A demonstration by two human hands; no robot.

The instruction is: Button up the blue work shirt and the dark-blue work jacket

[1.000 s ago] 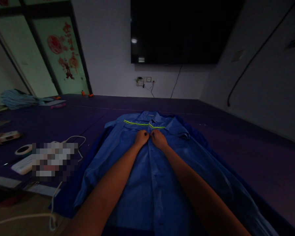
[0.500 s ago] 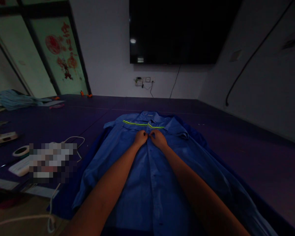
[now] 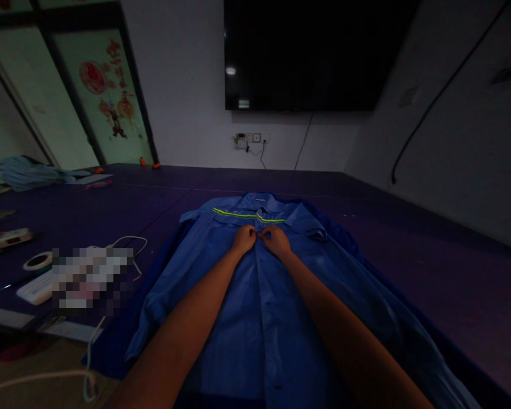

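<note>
Shirt (image 3: 238, 309): blue, lying front up over a darker blue garment (image 3: 114, 346) on a purple surface (image 3: 434, 244), its collar (image 3: 255, 200) at the far end.
Placket (image 3: 271, 318): down the shirt's middle, its upper part at the fingertips of both hands.
Left hand (image 3: 244, 238): fingers curled, thumb drawn in to them, seemingly pinching the cloth edge.
Right hand (image 3: 276, 240): thumb and forefinger meeting in what looks like a pinch on the placket, just beside the left fingertips; too dark to tell what small part they hold.
Chest stripes (image 3: 234, 214): yellow-green, just beyond the hands.
Step at the placket: judged to be close two-handed fingertip work on the upper front.
Next move on the cloth: seems to call for a light, steady pinch from both hands, front edges level, cloth underneath undisturbed.
Tape roll (image 3: 38, 261): well apart, on the left.
</note>
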